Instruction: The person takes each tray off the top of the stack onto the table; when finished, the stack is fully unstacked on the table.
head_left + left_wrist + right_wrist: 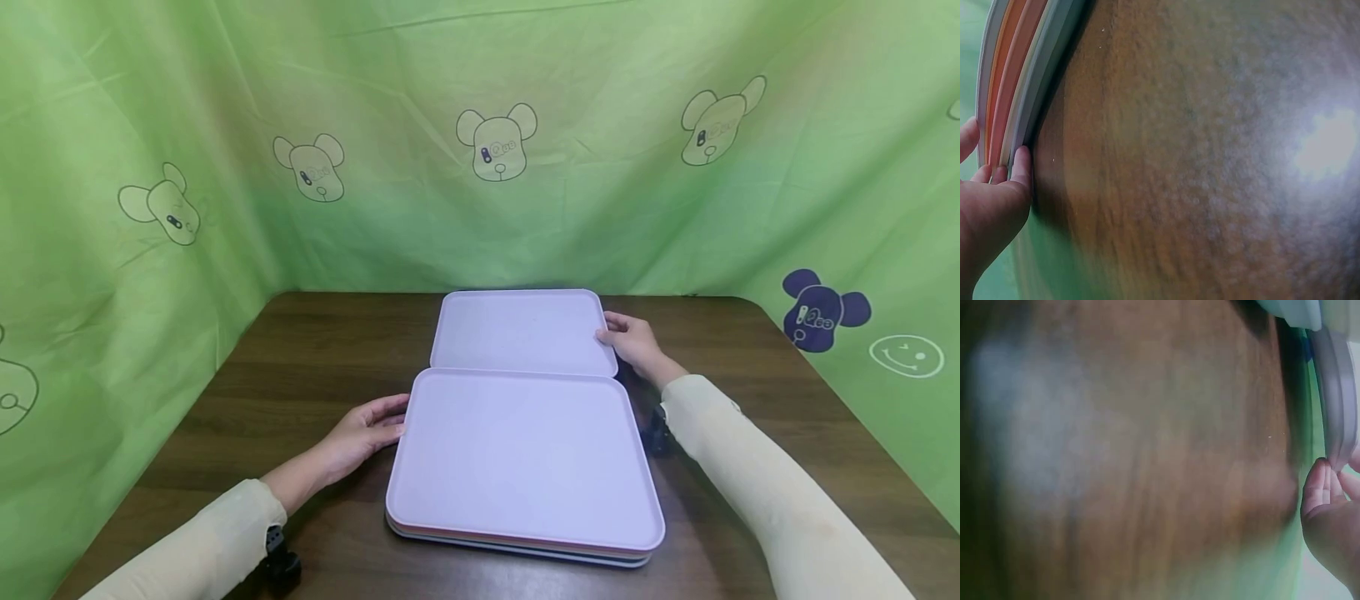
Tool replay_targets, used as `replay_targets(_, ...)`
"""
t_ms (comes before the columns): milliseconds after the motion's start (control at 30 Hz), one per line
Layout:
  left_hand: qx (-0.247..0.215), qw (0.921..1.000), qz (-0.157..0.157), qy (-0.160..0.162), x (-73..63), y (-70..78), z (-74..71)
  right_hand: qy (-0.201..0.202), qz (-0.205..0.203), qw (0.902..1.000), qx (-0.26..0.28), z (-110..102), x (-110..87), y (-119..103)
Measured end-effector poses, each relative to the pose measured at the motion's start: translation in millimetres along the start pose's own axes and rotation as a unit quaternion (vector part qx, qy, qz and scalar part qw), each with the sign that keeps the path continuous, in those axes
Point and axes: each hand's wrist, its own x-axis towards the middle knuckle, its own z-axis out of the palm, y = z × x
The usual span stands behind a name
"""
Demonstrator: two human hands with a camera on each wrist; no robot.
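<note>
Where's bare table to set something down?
Table: left rear, between green curtain, far tray and left hand; also right, between right sleeve and curtain. Crowded: centre, with the near tray stack, far tray, and right hand gripping the far tray's edge.

We see smooth, matt plastic in the far pale lilac rectangular tray (517, 332) and the near stack of multicoloured rectangular trays (525, 454). The brown wood-grained table (330, 333) looks glossy to us, reflecting light brightly. We see creased cloth in the green printed curtain (405, 233), matt fabric in the left cream sleeve (195, 542) and right cream sleeve (780, 492).
</note>
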Motion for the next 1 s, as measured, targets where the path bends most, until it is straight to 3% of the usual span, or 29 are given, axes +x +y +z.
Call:
replay_targets(433, -0.001, 1.0000, -0.001, -0.001, -0.4, 1.2, 0.1, -0.020, -0.013, 0.9993, -0.030, -0.8, -3.0, 1.7)
replay_targets(1000, 0.007, 1.0000, -0.006, 0.000, -1.6, 2.8, -0.3, -0.025, -0.010, 0.9992, -0.029, 2.2, 0.1, 2.0)
